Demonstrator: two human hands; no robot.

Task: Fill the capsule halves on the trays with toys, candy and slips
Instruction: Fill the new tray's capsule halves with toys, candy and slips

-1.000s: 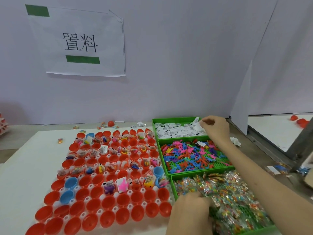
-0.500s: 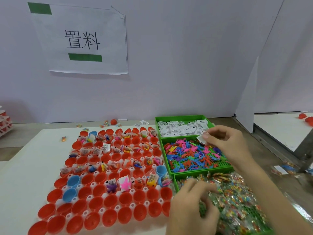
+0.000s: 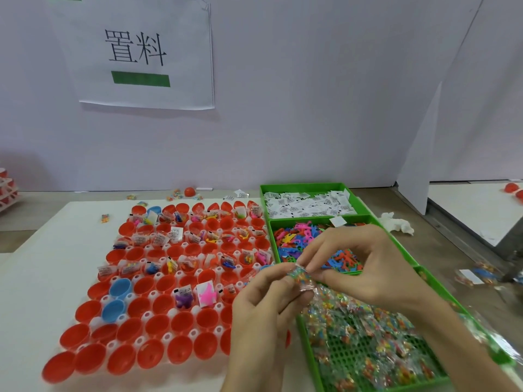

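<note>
Item one, white table (image 3: pixel 42 264): carries everything below. Item two, tray (image 3: pixel 167 336) of capsule halves (image 3: pixel 97 360), at 9 o'clock from my hands: the rows toward 12 o'clock mostly show toys, candy or slips inside, though a few halves there look bare; the row through the middle has only a couple filled, with a purple toy (image 3: pixel 183 300) and a pink toy (image 3: pixel 206 296); the rows toward 6 o'clock are all empty, two blue halves (image 3: pixel 120 288) among them. I judge the tray near half done, with the near rows left. Item three, three green bins at 3 o'clock from the tray, stacked in a column: slip bin (image 3: pixel 300 185) at 12 o'clock, toy bin (image 3: pixel 273 244) in the middle, candy bin (image 3: pixel 310 357) at 6 o'clock, all well stocked. Item four, my right hand (image 3: pixel 368 267), above the toy and candy bins, fingertips closed in a pinch. Item five, my left hand (image 3: pixel 260 309), at the tray's 3 o'clock edge, fingers curled, also pinching. Item six, one candy packet (image 3: pixel 301 277), held between both hands, not yet in any half. Whether a slip sits behind it, I cannot tell.
</note>
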